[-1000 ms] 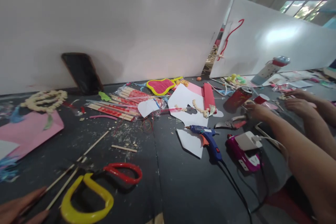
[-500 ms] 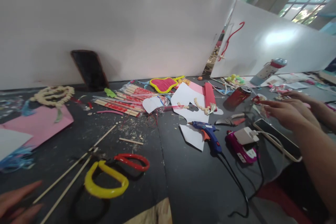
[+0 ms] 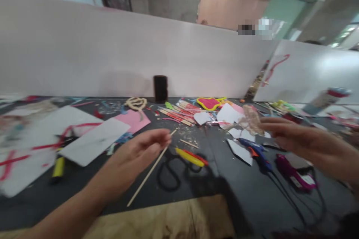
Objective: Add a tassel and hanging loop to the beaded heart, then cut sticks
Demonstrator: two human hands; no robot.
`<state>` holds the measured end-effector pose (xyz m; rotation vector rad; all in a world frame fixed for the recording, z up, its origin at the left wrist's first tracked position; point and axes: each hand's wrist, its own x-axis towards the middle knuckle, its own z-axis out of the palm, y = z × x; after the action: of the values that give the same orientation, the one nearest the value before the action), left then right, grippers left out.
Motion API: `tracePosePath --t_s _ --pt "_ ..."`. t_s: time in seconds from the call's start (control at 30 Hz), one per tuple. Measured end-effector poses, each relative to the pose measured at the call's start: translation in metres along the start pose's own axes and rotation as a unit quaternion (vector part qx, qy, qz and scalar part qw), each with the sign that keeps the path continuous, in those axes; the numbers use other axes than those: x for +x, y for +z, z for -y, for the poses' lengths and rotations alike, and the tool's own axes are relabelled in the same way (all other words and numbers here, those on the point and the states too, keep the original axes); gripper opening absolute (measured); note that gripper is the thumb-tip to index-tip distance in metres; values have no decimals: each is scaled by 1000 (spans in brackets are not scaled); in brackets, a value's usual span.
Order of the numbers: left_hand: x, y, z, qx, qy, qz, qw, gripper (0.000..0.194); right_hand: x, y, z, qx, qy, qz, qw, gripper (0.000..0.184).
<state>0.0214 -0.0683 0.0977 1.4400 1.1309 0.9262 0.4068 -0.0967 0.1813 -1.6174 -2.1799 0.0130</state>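
Note:
My left hand [image 3: 144, 147] is near the middle of the table, fingers curled and pressed together. A thin wooden stick [image 3: 146, 181] runs behind its fingertips; what the fingers hold, if anything, is hidden. Just right of it lie scissors with yellow and red handles [image 3: 192, 158], seen nearly edge-on. My right hand [image 3: 300, 143], blurred, is over the right side of the table. At its fingertips is a pale beige, see-through crumpled piece [image 3: 251, 119], too smeared to name. Under that hand is a blue glue gun [image 3: 259, 155] with its cord.
A phone [image 3: 160, 89] leans on the white partition [image 3: 134, 56]. Chopsticks [image 3: 182, 112] in red-patterned wrappers, white paper pieces [image 3: 238, 150] and a short stick [image 3: 189, 143] lie about. A magenta device [image 3: 297, 175] is at right, white sheets [image 3: 98, 142] at left, a wooden board [image 3: 168, 220] in front.
The view has swung left and up. My left hand has come from the lower left corner to the stick and scissors. My right hand has moved left over the table with the beige piece.

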Motion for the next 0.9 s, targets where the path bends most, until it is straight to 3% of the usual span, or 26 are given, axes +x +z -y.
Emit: tracePosePath --t_s 0.07,0.2,0.3,0.4,0.5,0.57,0.63,0.67,0.73,0.8,0.83,0.9 --pt "16 7 -20 -150 -26 95 984 56 16 30 36 22 -138 51 989 33" --pt "27 2 -18 -267 -88 150 948 56 39 88 100 -104 -351 25 930 48" --pt "16 -9 -3 -285 -76 156 943 44 44 113 136 -150 -426 16 892 43" --pt "2 -17 10 -289 -75 120 947 38 47 123 154 -116 -450 33 885 37" --pt "-6 -22 21 -316 -81 115 938 34 55 124 152 -3 -408 43 912 31" --pt "-9 -24 27 -350 -71 136 924 32 62 127 143 123 -309 28 942 26" --pt "-10 -26 33 -378 -53 167 909 29 67 133 134 267 -173 44 947 26" --pt "-11 -26 35 -388 -45 181 903 28 68 138 131 337 -111 76 932 29" --pt "-12 -25 38 -399 -36 202 894 27 68 147 129 453 -33 159 876 36" --pt "-12 -24 39 -404 -33 213 889 25 66 155 129 515 -25 223 827 41" --pt "-13 -23 40 -405 -32 217 887 24 65 158 129 523 -35 241 817 43" --pt "-13 -21 39 -405 -29 223 886 23 65 159 129 505 -56 256 822 43"
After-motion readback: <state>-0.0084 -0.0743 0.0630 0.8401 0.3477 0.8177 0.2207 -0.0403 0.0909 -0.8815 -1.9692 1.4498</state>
